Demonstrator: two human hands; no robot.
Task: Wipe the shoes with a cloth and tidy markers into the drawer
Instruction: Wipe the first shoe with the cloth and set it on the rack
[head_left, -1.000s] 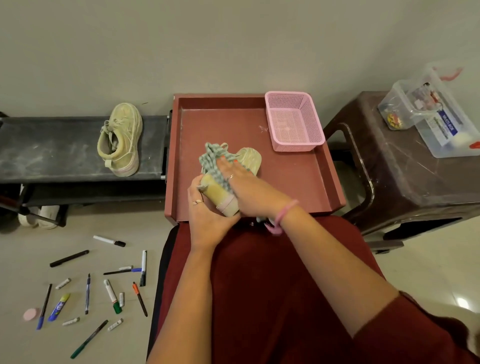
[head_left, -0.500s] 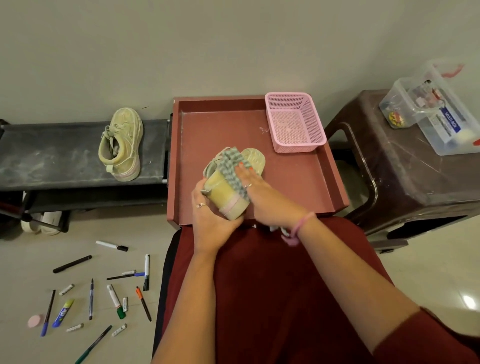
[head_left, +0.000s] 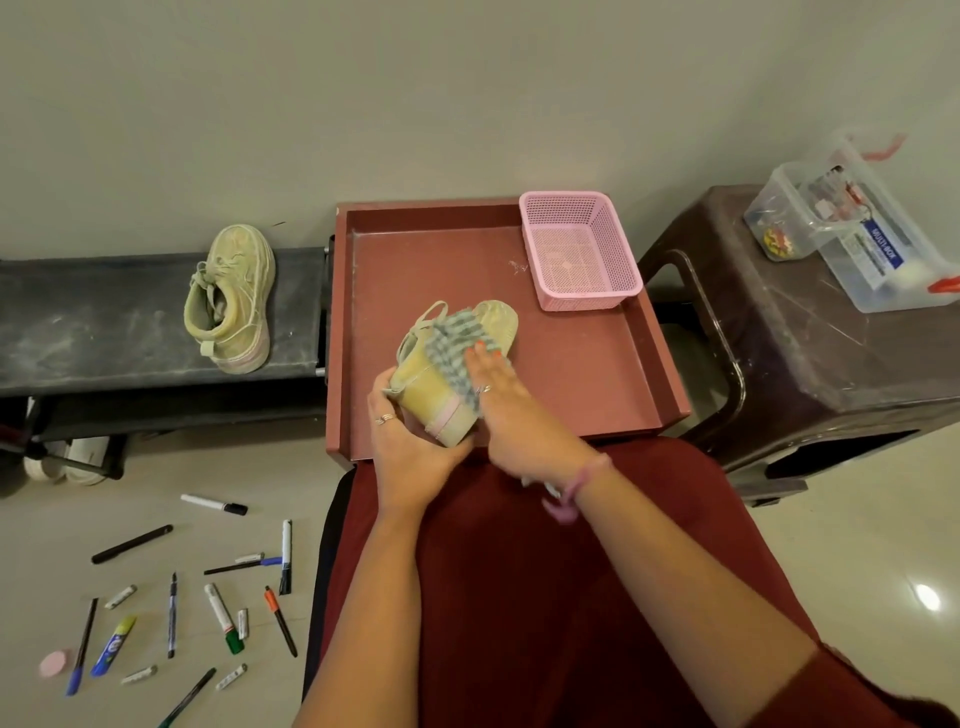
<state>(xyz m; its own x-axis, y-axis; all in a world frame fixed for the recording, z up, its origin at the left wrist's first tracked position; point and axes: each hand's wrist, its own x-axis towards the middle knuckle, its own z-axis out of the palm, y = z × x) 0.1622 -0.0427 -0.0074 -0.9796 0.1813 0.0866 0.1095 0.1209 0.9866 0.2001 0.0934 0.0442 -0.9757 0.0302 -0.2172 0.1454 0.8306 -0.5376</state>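
Head view: shoe (head_left: 431, 400) held over the drawer's (head_left: 670, 395) near edge.

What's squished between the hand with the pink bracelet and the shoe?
A checked cloth. The head view shows the right hand pressing it onto the shoe, which the left hand holds over the red drawer.

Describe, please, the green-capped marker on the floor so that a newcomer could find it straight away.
Start at the open red drawer in front of the person and look down to the pale floor on its left, where pens and markers lie scattered. Near the middle of that scatter lies the green-capped marker, slanted. Its thick white barrel and green end set it apart from the thin dark pens around it.
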